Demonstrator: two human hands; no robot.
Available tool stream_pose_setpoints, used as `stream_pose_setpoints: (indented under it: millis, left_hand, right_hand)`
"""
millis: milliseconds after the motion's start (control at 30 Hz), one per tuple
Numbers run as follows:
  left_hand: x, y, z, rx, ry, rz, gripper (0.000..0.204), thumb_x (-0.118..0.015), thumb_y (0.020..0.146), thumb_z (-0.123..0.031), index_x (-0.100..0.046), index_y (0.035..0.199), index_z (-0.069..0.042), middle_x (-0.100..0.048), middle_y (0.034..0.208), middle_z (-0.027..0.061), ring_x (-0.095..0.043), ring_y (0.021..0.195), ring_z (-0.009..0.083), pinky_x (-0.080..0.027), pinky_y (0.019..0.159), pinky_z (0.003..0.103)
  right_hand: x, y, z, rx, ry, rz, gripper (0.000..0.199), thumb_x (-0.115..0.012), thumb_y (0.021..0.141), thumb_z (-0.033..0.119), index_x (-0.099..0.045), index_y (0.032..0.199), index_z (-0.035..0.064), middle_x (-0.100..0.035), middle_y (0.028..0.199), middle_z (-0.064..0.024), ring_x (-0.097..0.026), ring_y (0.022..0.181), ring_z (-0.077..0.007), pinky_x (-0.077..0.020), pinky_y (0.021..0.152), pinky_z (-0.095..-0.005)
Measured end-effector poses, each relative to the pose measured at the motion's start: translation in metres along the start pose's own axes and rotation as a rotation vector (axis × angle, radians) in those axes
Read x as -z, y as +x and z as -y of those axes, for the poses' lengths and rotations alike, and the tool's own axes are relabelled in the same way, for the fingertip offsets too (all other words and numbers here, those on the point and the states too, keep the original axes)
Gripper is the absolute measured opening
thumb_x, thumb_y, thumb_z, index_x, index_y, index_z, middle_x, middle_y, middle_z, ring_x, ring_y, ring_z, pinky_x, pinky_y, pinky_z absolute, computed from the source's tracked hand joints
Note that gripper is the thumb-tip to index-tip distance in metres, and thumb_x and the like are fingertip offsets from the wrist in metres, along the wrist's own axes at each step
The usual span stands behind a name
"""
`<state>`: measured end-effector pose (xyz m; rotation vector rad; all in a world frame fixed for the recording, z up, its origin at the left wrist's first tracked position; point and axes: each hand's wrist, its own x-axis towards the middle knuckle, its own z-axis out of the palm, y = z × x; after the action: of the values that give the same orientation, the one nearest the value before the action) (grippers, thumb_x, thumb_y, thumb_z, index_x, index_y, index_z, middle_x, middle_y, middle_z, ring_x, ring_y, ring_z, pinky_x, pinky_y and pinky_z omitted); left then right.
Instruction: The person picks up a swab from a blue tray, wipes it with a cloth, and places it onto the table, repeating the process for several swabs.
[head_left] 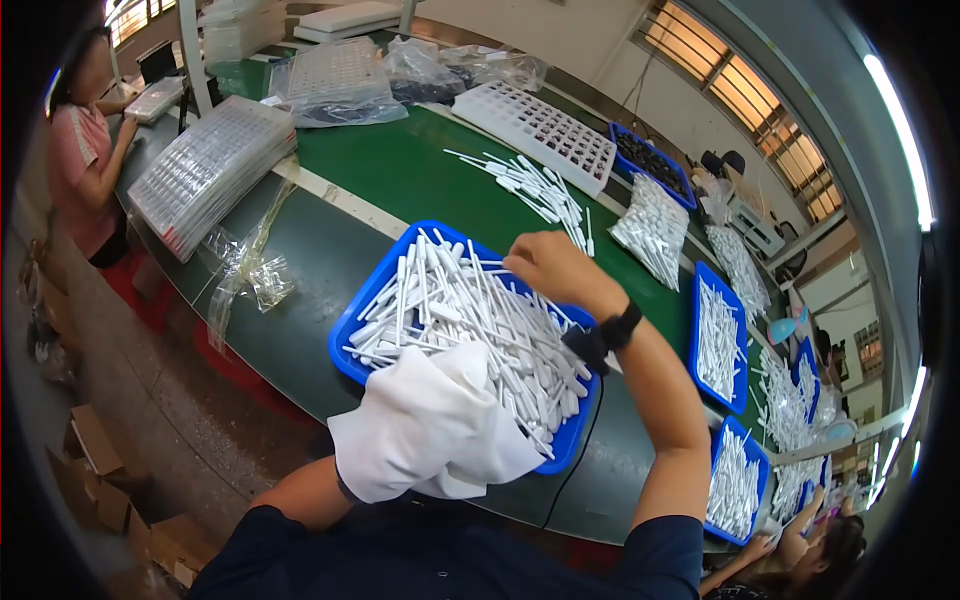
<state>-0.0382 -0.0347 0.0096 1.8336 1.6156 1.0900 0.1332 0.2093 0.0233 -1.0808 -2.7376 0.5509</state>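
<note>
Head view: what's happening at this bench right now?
A person stands at a green work table over a blue tray heaped with white plastic pipettes. The left hand, covered by a white cloth, rests at the tray's near edge. The bare right hand, with a black wristband on that arm, reaches into the far side of the pile, fingers curled; what it grips is hidden. More blue trays of pipettes line the table to the right, and stacked clear blister trays sit at the left.
</note>
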Motion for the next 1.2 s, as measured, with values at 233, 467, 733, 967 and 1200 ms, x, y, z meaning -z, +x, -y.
stream_pose_setpoints:
  millis: [233, 467, 733, 967, 1200]
  left_hand:
    - [0.041, 0.020, 0.016, 0.017, -0.308, 0.481, 0.036, -0.076, 0.086, -0.012, -0.064, 0.120, -0.005, -0.067, 0.103, 0.0123, -0.066, 0.096, 0.0266, -0.054, 0.084, 0.033]
    - [0.000, 0.004, 0.072, -0.165, -0.588, 0.456, 0.038, -0.074, 0.085, -0.006, -0.063, 0.121, -0.004, -0.065, 0.115, 0.0113, -0.063, 0.108, 0.0231, -0.050, 0.094, 0.032]
    - [0.011, 0.007, 0.055, 0.063, -0.698, 0.638, 0.030, -0.069, 0.089, -0.003, -0.066, 0.119, -0.003, -0.068, 0.113, 0.0091, -0.065, 0.108, 0.0173, -0.053, 0.094, 0.030]
    - [0.012, 0.008, 0.037, -0.215, -0.428, 0.284, 0.018, -0.067, 0.089, -0.003, -0.067, 0.107, -0.002, -0.067, 0.095, 0.0093, -0.066, 0.099, 0.0158, -0.054, 0.081, 0.030]
    - [-0.010, 0.001, 0.005, 0.119, -0.215, 0.199, 0.011, -0.061, 0.093, -0.011, -0.062, 0.098, -0.002, -0.067, 0.088, 0.0174, -0.066, 0.078, 0.0301, -0.054, 0.071, 0.035]
  right_hand:
    - [-0.022, 0.143, -0.110, -0.076, -0.455, 0.000, 0.021, -0.066, 0.090, 0.017, -0.071, 0.095, -0.0025, -0.072, 0.100, -0.0267, -0.070, 0.094, -0.0451, -0.0562, 0.085, -0.0516]
    - [-0.042, 0.203, -0.140, -0.144, -0.547, -0.021, 0.020, -0.066, 0.083, 0.009, -0.068, 0.097, -0.0063, -0.070, 0.099, -0.0327, -0.069, 0.095, -0.0471, -0.0555, 0.087, -0.0525]
    - [-0.042, 0.180, -0.129, -0.180, -0.492, -0.075, 0.023, -0.068, 0.080, 0.013, -0.068, 0.095, -0.0043, -0.071, 0.096, -0.0306, -0.069, 0.093, -0.0463, -0.0555, 0.085, -0.0528]
    - [-0.006, 0.134, -0.103, -0.119, -0.343, -0.460, 0.023, -0.070, 0.079, 0.018, -0.067, 0.091, -0.0011, -0.070, 0.089, -0.0276, -0.069, 0.086, -0.0442, -0.0548, 0.076, -0.0523]
    - [0.034, 0.066, -0.079, -0.175, -0.027, -0.801, 0.021, -0.070, 0.083, 0.015, -0.064, 0.096, 0.0002, -0.069, 0.079, -0.0173, -0.069, 0.075, -0.0292, -0.0539, 0.068, -0.0393]
